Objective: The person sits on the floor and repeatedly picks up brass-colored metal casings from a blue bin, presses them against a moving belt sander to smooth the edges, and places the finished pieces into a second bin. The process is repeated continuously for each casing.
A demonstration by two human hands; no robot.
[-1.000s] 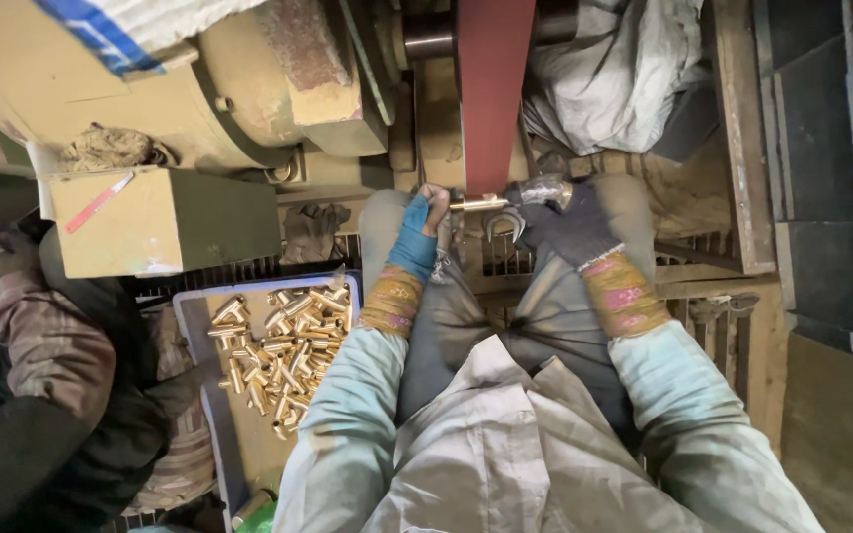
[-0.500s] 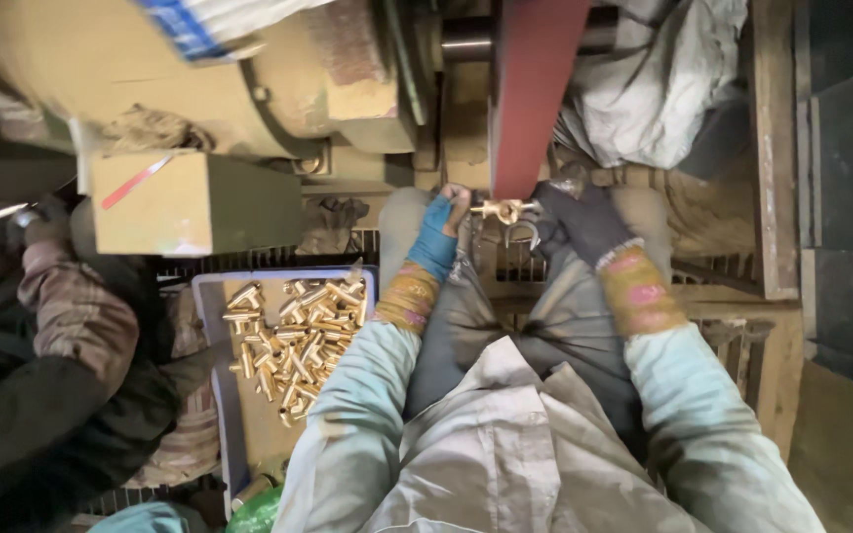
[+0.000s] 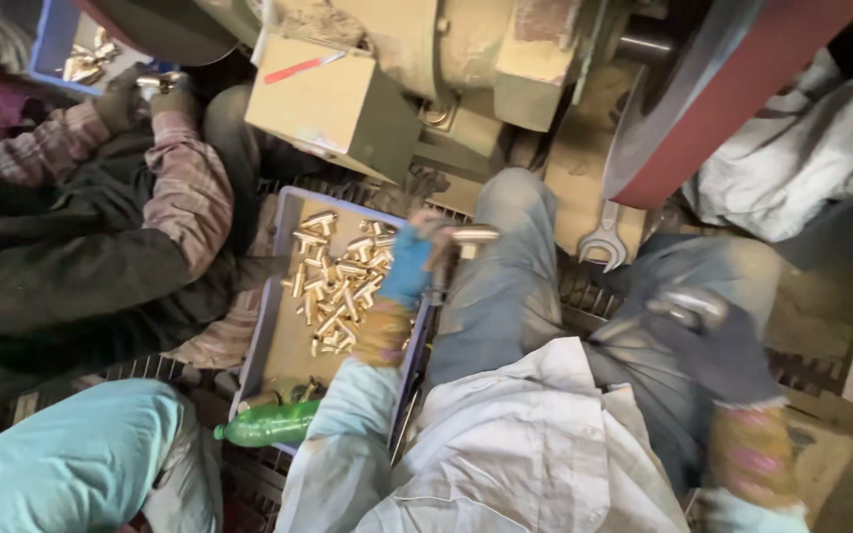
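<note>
So the left hand [image 3: 412, 265] is clamped on a brass fitting [image 3: 470, 236] over the blue tray's [image 3: 267, 314] right edge; right hand [image 3: 718, 341] too blurry to tell.

— What's underfoot here?
— A dark metal floor grate [image 3: 594, 296], dusty.
— And on it?
— A blue tray [image 3: 271, 316] of brass fittings [image 3: 333, 281], with a green bottle [image 3: 267, 424] at its near end. A wrench [image 3: 604, 242] lies further right.
</note>
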